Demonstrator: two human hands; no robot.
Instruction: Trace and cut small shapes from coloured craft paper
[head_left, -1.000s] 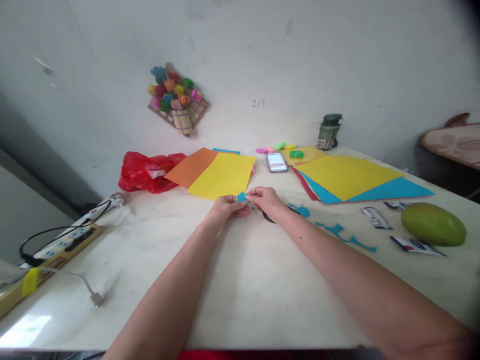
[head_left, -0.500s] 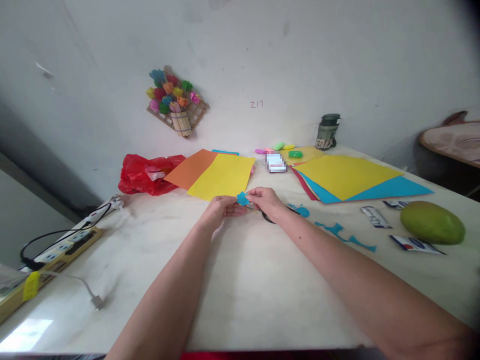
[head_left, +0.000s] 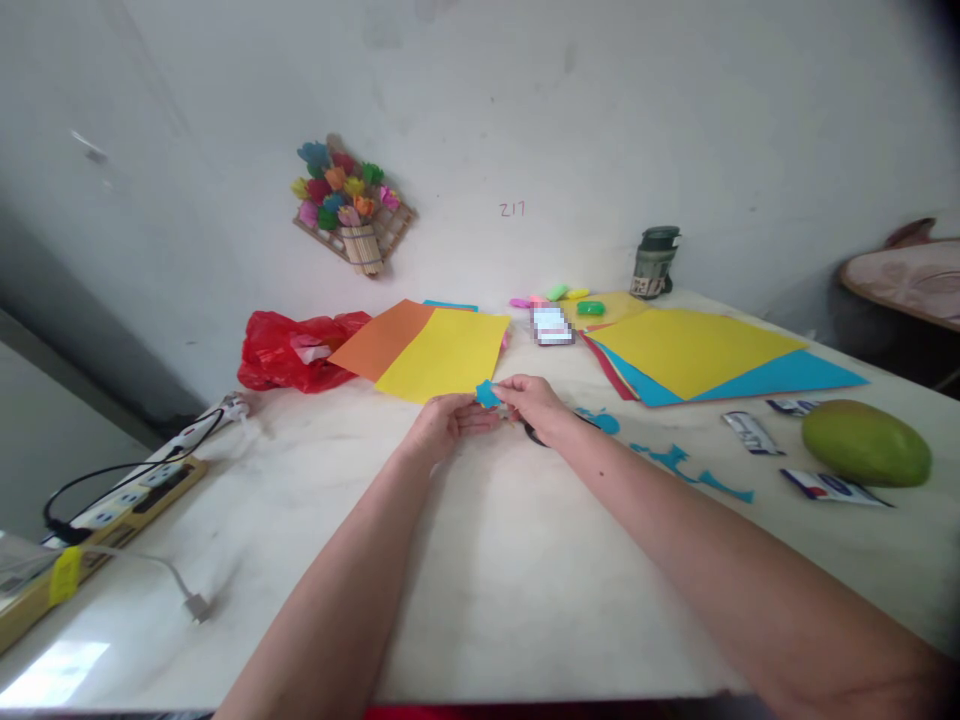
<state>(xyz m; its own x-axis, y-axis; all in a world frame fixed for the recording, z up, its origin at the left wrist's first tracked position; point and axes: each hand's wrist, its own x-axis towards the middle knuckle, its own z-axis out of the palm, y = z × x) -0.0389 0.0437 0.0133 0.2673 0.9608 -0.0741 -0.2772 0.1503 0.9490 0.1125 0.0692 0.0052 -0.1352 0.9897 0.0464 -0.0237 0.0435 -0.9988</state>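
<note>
The right hand point(head_left: 529, 400) has thumb and finger pinched on a small blue paper star point(head_left: 487, 394), holding it up by its right side just above the bench point(head_left: 525, 580). The left hand point(head_left: 454, 418) is opened out close by, its fingers stretched under the star and its thumb apart from them, near the star's left edge; from where I stand I can't tell whether that thumb touches the paper.

Beneath the right wrist lies a black looped object point(head_left: 531, 434), mostly hidden by the arm. Just past that forearm are blue paper scraps point(head_left: 672, 456), some rounded, some in thin jagged strips. Farther right, a green fruit point(head_left: 862, 443) rests among small printed packets point(head_left: 750, 434).

Beyond the hands, a yellow sheet point(head_left: 450, 350) overlaps an orange sheet point(head_left: 382, 340), whose left edge reaches a crumpled red plastic bag point(head_left: 277, 350). A phone point(head_left: 551, 326) with a lit screen lies between these and another yellow sheet point(head_left: 690, 350), spread over a blue sheet point(head_left: 802, 380) on the right. A green packet point(head_left: 590, 309) sits behind the phone, and a dark green bottle point(head_left: 655, 264) stands upright near the wall.

A power strip point(head_left: 116, 515) runs along the bench's left side. A bunch of colourful flowers point(head_left: 345, 195) hangs on the wall, left of a handwritten "217".
</note>
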